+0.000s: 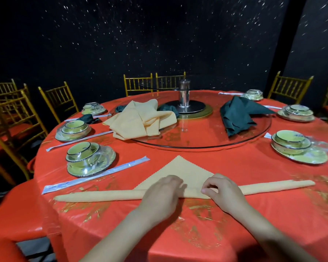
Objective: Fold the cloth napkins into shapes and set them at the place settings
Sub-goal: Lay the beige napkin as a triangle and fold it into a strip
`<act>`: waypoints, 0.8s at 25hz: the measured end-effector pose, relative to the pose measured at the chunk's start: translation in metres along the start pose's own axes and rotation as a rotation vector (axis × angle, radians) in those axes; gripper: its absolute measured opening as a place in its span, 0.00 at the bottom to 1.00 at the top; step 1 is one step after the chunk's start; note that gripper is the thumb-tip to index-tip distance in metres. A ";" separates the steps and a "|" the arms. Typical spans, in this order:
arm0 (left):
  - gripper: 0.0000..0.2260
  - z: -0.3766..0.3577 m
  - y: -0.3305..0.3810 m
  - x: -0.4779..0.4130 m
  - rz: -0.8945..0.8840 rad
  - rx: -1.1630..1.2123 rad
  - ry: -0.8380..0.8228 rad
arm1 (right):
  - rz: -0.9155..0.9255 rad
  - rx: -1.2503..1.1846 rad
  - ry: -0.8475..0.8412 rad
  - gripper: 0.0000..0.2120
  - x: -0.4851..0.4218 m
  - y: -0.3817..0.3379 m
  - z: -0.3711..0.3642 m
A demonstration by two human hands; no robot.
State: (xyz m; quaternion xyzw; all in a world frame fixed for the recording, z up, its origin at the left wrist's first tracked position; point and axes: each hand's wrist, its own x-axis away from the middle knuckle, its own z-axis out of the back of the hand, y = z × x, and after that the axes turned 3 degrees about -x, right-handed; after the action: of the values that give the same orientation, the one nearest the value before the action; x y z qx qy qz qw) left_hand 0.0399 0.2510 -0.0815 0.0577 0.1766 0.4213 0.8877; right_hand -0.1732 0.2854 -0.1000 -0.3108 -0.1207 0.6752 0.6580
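Napkin: the beige napkin (pixel 186 171) lies on the red tablecloth (pixel 254 167) at the table's near edge. Its long side is rolled into a thin tube running left to right, and the flat tip points at the glass turntable (pixel 206 144).
Left hand: the left hand (pixel 163 188) is palm down at mid-tube, fingers curled over the roll.
Right hand: the right hand (pixel 222 188) is just beside it, bent fingertips pinching the roll.
Step (my reading): rolling the tube toward the tip.
Technique: I would turn both hands evenly and sweep outward so the ends wind as tight as the middle.
Risk: the cloth looks glossy, so the tube may slide instead of turning.
Stock: spare beige napkins (pixel 140 120) and dark green napkins (pixel 239 114) sit on the turntable.
Destination: the wrapped bowl setting (pixel 89 159), near left, has no napkin yet.
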 end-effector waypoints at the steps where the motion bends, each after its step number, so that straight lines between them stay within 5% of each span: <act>1: 0.23 -0.008 0.018 0.000 -0.056 0.016 -0.025 | 0.007 -0.009 0.022 0.11 0.000 0.003 -0.002; 5: 0.39 -0.040 0.051 -0.004 -0.060 -0.061 -0.101 | 0.109 0.044 0.111 0.04 0.004 0.008 -0.008; 10: 0.41 -0.045 0.048 -0.007 -0.080 -0.143 -0.147 | 0.176 0.343 0.003 0.27 0.022 0.010 -0.007; 13: 0.42 -0.042 0.049 -0.006 -0.089 -0.158 -0.149 | 0.095 0.309 -0.074 0.41 0.032 0.022 0.004; 20: 0.42 -0.044 0.047 -0.006 -0.084 -0.154 -0.135 | -0.127 0.392 -0.091 0.35 0.043 0.040 0.029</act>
State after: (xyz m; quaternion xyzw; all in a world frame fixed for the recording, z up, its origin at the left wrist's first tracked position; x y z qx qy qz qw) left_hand -0.0141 0.2748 -0.1093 0.0102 0.0858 0.3911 0.9163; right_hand -0.2202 0.3301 -0.1120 -0.1379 -0.0360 0.6563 0.7409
